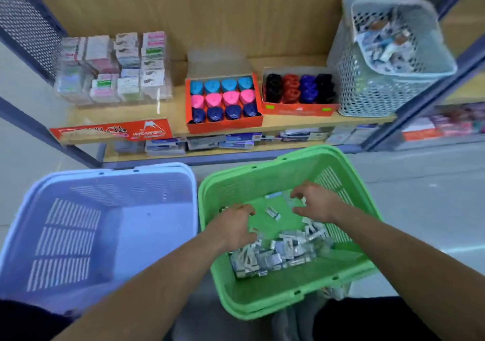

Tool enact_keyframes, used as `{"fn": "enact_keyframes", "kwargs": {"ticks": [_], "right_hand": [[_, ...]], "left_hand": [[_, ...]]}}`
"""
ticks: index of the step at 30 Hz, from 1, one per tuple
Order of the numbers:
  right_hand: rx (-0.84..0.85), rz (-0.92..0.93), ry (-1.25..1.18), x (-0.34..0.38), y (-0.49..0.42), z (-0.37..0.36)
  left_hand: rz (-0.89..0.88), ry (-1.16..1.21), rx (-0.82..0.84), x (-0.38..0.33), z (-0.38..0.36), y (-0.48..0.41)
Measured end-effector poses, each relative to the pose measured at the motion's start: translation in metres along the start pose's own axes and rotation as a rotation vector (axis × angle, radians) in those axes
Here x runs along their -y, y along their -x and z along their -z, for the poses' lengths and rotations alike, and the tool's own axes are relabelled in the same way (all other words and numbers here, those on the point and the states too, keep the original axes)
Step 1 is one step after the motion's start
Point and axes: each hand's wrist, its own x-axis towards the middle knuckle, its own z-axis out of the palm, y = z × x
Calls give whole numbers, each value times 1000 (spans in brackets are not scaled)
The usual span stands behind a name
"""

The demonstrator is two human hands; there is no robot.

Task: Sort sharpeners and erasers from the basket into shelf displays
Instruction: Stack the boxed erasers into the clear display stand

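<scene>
A heap of small silver-wrapped erasers (278, 254) lies against the near wall of the green slatted plastic basket (262, 180), and a few loose ones (273, 212) sit on its floor further in. Both hands are down inside this basket. The left hand (233, 225) hovers with curled fingers at the heap's far-left edge; the right hand (316, 204) curls over the loose pieces. Blur hides whether either hand grasps anything.

Just left of the green basket stands a lilac plastic basket (147, 225). Beyond it, on the wooden shelf (178, 104), an orange cardboard box (225, 126) shows 12 sharpeners in light blue, pink and dark blue rows. Another orange box (299, 111) of black, red and purple sharpeners is beside that, with a grey perforated basket (367, 88) further right and a clear case of erasers (112, 70) to the far left.
</scene>
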Motion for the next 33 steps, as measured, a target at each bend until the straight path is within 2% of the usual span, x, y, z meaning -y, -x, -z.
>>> {"fn": "enact_keyframes", "kwargs": {"ticks": [3, 6, 9, 13, 18, 24, 29, 33], "right_hand": [[192, 29, 22, -25, -18, -36], [427, 49, 7, -36, -42, -67], [513, 66, 40, -44, -61, -94], [465, 167, 84, -49, -64, -115], [379, 247, 210, -47, -62, -129], [323, 257, 126, -50, -56, -126], [360, 275, 176, -49, -49, -132], [377, 267, 143, -53, -47, -136]], "left_hand": [[110, 32, 81, -6, -40, -31], [218, 199, 146, -9, -78, -61], [225, 220, 142, -12, -109, -88], [115, 53, 179, -12, -135, -111], [-10, -9, 184, -8, -151, -120], [8, 85, 170, -11, -151, -131], [-26, -104, 186, -13, -152, -125], [-33, -148, 180, -11, -146, -119]]}}
